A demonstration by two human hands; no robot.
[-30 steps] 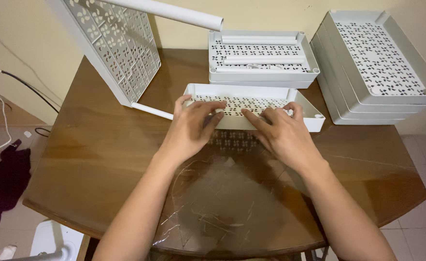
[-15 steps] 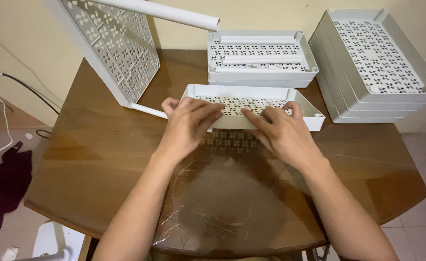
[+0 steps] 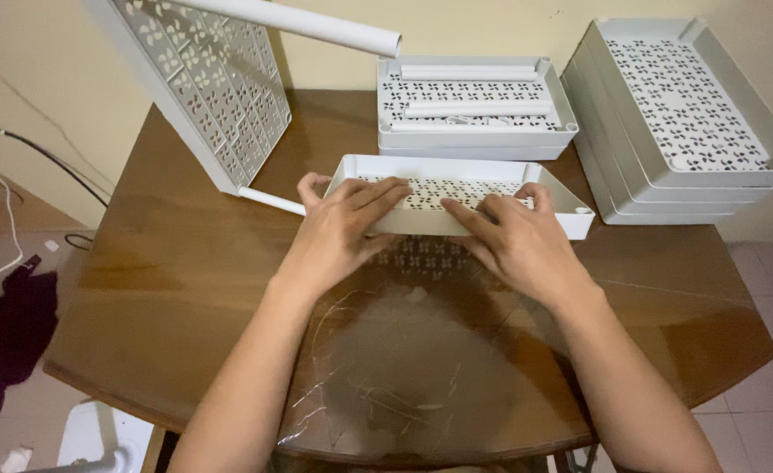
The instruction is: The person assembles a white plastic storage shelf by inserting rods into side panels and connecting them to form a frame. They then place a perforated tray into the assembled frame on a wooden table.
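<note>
Both the left hand [image 3: 338, 232] and right hand [image 3: 514, 241] apparently grip the white perforated tray [image 3: 457, 171].

Both hands, left hand [image 3: 338, 229] and right hand [image 3: 514, 241], grip the perforated tray [image 3: 570, 210]. Behind the grip a tray of tubes [image 3: 474, 131] blocks; left, a leaning rack panel [image 3: 211, 88]; right, stacked trays [image 3: 667, 114]. Bare tabletop [image 3: 185, 263] lies open nearer the body.

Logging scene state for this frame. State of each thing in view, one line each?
left hand: gripping near wall of held tray
right hand: gripping the same wall
held tray: tilted, near edge raised
tube tray: flat, white tubes inside
tray stack: nested, leaning at the wall
rack panel: raised at an angle, tubes attached
</note>
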